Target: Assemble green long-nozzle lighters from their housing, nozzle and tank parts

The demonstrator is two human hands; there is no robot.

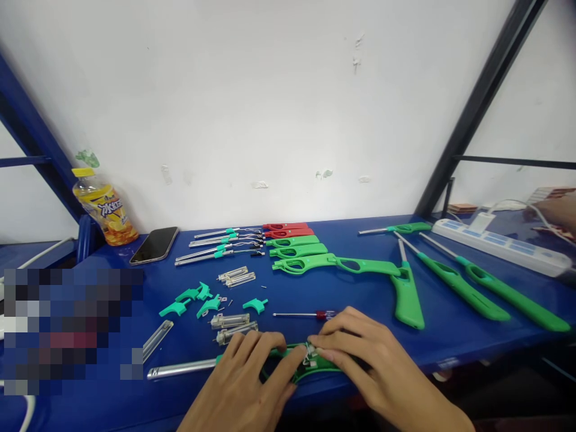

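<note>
An opened green lighter shell point(310, 373) with a long metal nozzle point(184, 368) lies at the table's front edge. My left hand point(252, 378) is wrapped over its trigger end, thumb pressing near the wires inside. With fingertips together, my right hand point(369, 354) pinches at a small whitish part inside the shell; the fingers hide most of it. Just beyond is a screwdriver point(299, 314) with a dark red handle. Clear fuel tanks point(234, 321) and turquoise triggers point(255, 305) lie beyond my left hand.
Red shell halves point(288, 233), green shell halves point(303, 263) and wired nozzles point(204, 257) lie farther back. Several assembled green lighters point(454, 285) lie right, near a white power strip point(499, 243). A phone point(155, 245) and drink bottle point(105, 210) stand left. Another person's hand point(551, 210) shows far right.
</note>
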